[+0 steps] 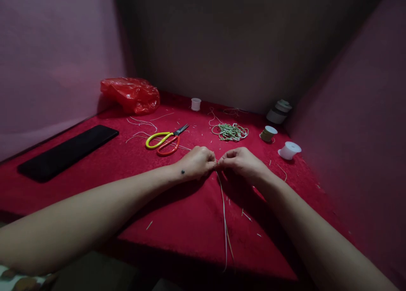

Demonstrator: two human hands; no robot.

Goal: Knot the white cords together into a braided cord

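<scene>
while close together, left hand (197, 162) and right hand (242, 162) on pale cords (225, 221)

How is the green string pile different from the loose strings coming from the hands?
The green string pile is bunched and bumpy; the loose strings, whitish and tan, run almost straight. The green string pile lies untouched; the loose strings lead to the left hand and right hand. Both look thin.
</scene>
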